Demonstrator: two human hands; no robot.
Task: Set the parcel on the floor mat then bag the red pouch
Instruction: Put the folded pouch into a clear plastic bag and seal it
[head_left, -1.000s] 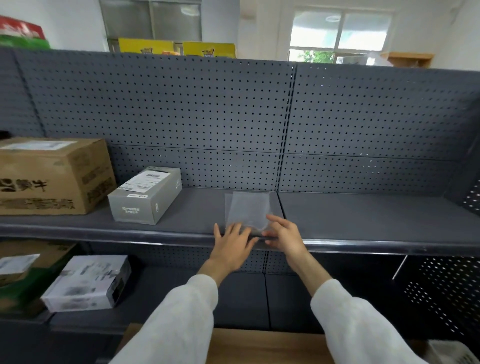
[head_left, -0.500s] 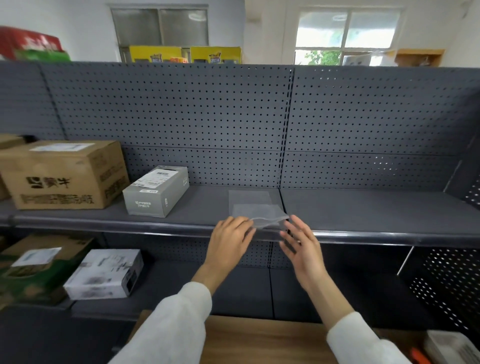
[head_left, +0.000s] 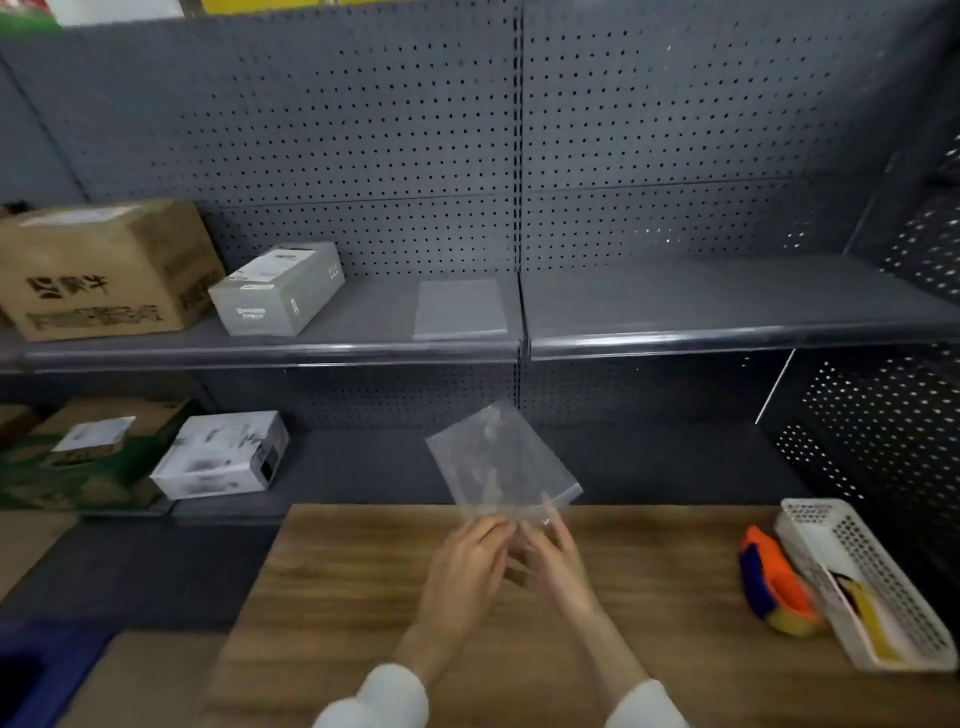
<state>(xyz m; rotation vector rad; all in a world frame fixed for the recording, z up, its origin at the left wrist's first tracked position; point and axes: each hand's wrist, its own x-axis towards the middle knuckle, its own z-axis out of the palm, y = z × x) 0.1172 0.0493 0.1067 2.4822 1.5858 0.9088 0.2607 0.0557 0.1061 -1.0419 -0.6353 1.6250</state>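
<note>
A: Biggest first?
B: Grey pegboard shelf unit (head_left: 675, 130) fills everything beyond the grip. Wooden surface (head_left: 363, 597) directly under the grip.
A: Boxes?
B: All far up-left of the grip: brown carton (head_left: 104, 270) and grey box (head_left: 278, 288) on the upper shelf, white box (head_left: 223, 454) and green box (head_left: 78, 457) on the lower shelf.
A: Right side?
B: White perforated basket (head_left: 872, 582) well right of the grip, orange-blue object (head_left: 769, 582) just beside the basket.
A: Hands?
B: Left hand (head_left: 462, 571) and right hand (head_left: 556, 566) side by side, both pinching the near edge of a clear plastic bag (head_left: 498, 462), which stands up tilted above the grip. More flat bags (head_left: 460, 309) on the upper shelf, beyond the grip.
A: Red pouch, parcel, mat?
B: Can't tell which thing is any of them.
</note>
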